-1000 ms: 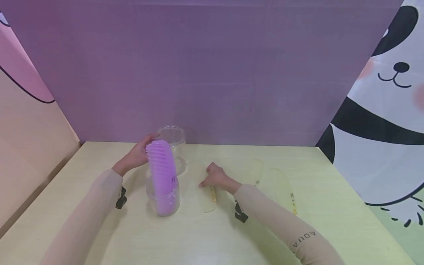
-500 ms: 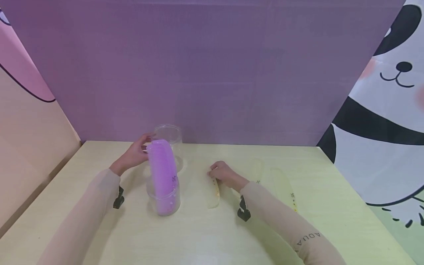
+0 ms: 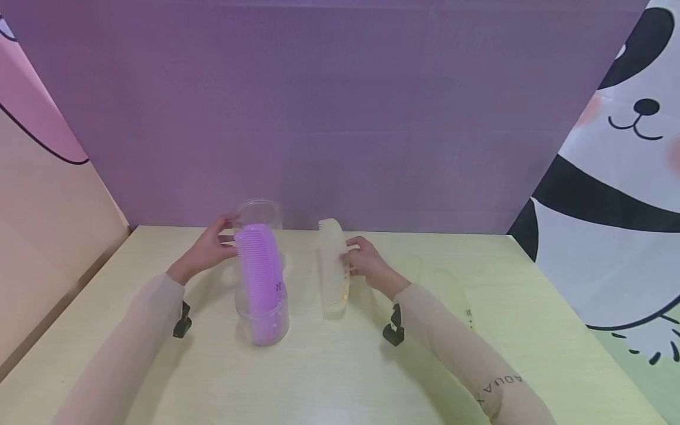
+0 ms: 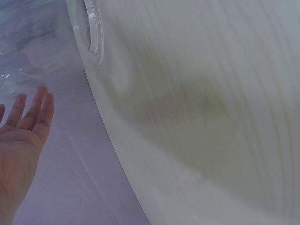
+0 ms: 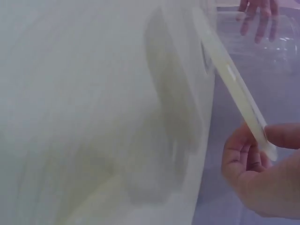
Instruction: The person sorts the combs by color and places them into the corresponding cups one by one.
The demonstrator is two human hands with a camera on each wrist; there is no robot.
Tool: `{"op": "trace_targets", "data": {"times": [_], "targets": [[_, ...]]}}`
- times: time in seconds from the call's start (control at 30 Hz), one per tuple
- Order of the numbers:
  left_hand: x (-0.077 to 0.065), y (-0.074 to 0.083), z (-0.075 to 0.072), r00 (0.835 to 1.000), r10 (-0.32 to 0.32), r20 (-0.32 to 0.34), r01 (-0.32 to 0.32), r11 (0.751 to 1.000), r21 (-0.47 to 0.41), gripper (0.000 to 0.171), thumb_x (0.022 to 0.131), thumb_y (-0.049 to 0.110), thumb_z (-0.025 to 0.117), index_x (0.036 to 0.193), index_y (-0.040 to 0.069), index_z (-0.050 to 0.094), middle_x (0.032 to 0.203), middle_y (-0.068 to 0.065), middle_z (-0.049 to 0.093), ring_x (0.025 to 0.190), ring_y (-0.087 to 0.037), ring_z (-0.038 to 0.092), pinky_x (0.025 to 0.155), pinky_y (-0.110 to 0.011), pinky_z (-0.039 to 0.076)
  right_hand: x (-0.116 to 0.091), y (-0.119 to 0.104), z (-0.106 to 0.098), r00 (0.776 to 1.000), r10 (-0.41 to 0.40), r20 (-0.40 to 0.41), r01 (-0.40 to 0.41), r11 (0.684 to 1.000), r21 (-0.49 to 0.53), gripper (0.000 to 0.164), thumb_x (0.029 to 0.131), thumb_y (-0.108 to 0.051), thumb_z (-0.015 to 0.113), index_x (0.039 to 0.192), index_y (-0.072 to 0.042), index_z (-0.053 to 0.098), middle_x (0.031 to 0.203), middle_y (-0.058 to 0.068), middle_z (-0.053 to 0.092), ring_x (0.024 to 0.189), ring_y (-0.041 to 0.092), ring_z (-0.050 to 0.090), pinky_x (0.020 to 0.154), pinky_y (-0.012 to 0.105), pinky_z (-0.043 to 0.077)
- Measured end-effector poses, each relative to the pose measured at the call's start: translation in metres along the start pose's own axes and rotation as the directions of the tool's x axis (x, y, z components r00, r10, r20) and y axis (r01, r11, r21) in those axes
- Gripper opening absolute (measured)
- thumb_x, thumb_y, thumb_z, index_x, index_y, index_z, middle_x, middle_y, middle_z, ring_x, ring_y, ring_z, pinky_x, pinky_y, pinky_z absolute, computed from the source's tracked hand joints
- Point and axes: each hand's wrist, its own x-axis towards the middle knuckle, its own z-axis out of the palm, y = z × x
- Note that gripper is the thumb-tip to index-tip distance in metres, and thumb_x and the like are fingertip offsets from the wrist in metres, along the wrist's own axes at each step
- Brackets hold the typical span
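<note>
My right hand point(image 3: 369, 260) pinches a translucent cream comb point(image 3: 332, 260) between thumb and fingers, tilted upright above the table. The right wrist view shows its thin edge point(image 5: 239, 93) running up from the fingertips. Beside my left hand point(image 3: 209, 248) is a clear plastic cylinder point(image 3: 258, 212), partly hidden by a purple comb point(image 3: 258, 277). That comb stands in a second clear container point(image 3: 281, 330). In the left wrist view the left hand's fingers point(image 4: 35, 112) extend nearly straight towards the cylinder point(image 4: 37, 51); firm contact cannot be told.
Another pale comb point(image 3: 457, 295) lies flat at the right of the pale table point(image 3: 340, 383). A fainter comb outline lies just left of it, partly behind the right arm. A purple wall point(image 3: 340, 118) rises behind the table's far edge.
The cream comb has been lifted from the table and tipped upright by the right hand. The clear cylinder has shifted left, and the left hand has moved left with it.
</note>
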Motion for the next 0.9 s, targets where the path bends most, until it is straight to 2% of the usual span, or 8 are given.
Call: {"op": "trace_targets", "data": {"times": [0.3,0.5,0.73,0.9], "targets": [[-0.005,0.0,-0.006,0.999,-0.036,-0.005,0.035,0.999,-0.008,0.08,0.081,0.002,0.066,0.143,0.001,0.016,0.138,-0.026,0.029,0.12,-0.046,0.043,0.091,-0.039,0.048,0.001,-0.014,-0.006,0.996,-0.078,-0.039,0.08,0.996,0.042,0.043,0.088,-0.005,0.055,0.128,-0.008,0.038,0.097,0.009,0.055,0.088,0.022,0.06,0.076,0.036,0.053],[-0.007,-0.002,-0.009,0.999,-0.032,-0.01,0.032,0.999,-0.008,0.085,0.08,0.003,0.067,0.145,0.006,0.013,0.137,-0.026,0.03,0.118,-0.047,0.045,0.091,-0.041,0.048,0.002,-0.028,-0.011,0.989,-0.134,-0.06,0.138,0.989,0.058,0.044,0.089,-0.005,0.053,0.129,-0.009,0.037,0.11,0.016,0.057,0.099,0.029,0.061,0.079,0.038,0.053],[-0.007,-0.005,-0.011,0.999,-0.041,-0.015,0.041,0.999,0.022,0.087,0.078,0.01,0.071,0.144,0.005,0.014,0.138,-0.024,0.031,0.117,-0.046,0.047,0.092,-0.043,0.047,0.003,-0.045,-0.015,0.977,-0.198,-0.084,0.204,0.976,0.073,0.037,0.093,-0.012,0.046,0.129,-0.01,0.035,0.121,0.018,0.054,0.102,0.033,0.059,0.082,0.04,0.052],[-0.006,-0.007,-0.013,0.999,-0.042,-0.013,0.043,0.998,0.038,0.088,0.078,0.012,0.072,0.144,0.005,0.014,0.138,-0.024,0.031,0.117,-0.045,0.048,0.093,-0.047,0.045,0.007,-0.057,-0.015,0.961,-0.251,-0.115,0.261,0.962,0.083,0.032,0.095,-0.015,0.045,0.126,-0.009,0.037,0.119,0.019,0.055,0.1,0.036,0.061,0.082,0.041,0.052]]}}
